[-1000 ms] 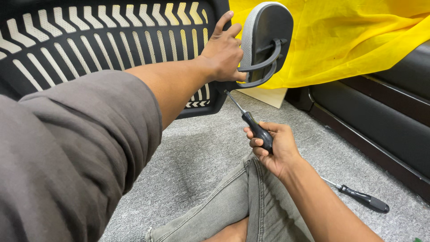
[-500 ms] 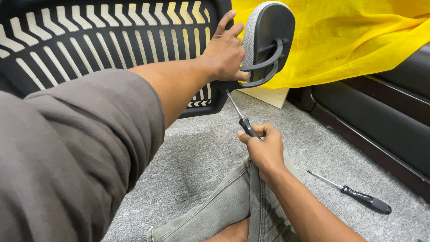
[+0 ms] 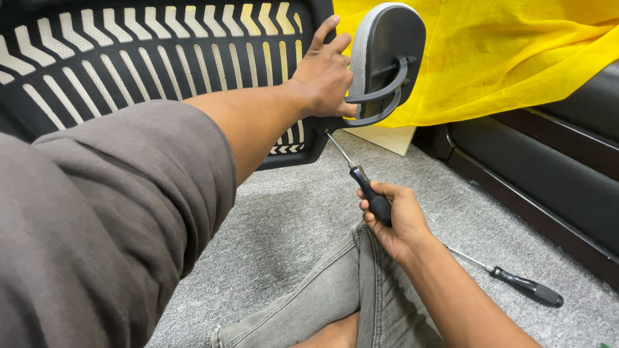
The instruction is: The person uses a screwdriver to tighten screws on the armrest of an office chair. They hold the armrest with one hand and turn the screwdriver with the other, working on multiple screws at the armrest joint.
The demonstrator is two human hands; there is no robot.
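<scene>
Landmark: black slatted chair back (image 3: 148,58), lying on its side on the grey carpet (image 3: 284,238).

Left hand (image 3: 325,74) is at the right edge of the chair back, fingers spread and wrapped over the rim, pressing against the curved bracket of the headrest (image 3: 387,55). No separate item held; it steadies the joint.

Right hand (image 3: 393,216) is below and right of the chair back, closed fully around the black handle of a screwdriver (image 3: 358,174). Shaft angles up and left; tip sits at the lower right corner of the chair back, just under the headrest bracket. The screw itself is not visible.

Second screwdriver (image 3: 516,283) lies loose on the carpet, well right of the chair back, beyond the right forearm. Yellow cloth (image 3: 503,58) drapes behind the headrest.

Risks, as judged:
- Shaft meets the joint at a slant, so the tip may cam out and mar the plastic.
- A slip upward would drive the tip toward the left palm, which is just above it.
- Chair back rests on edge; extra push could rock it.
</scene>
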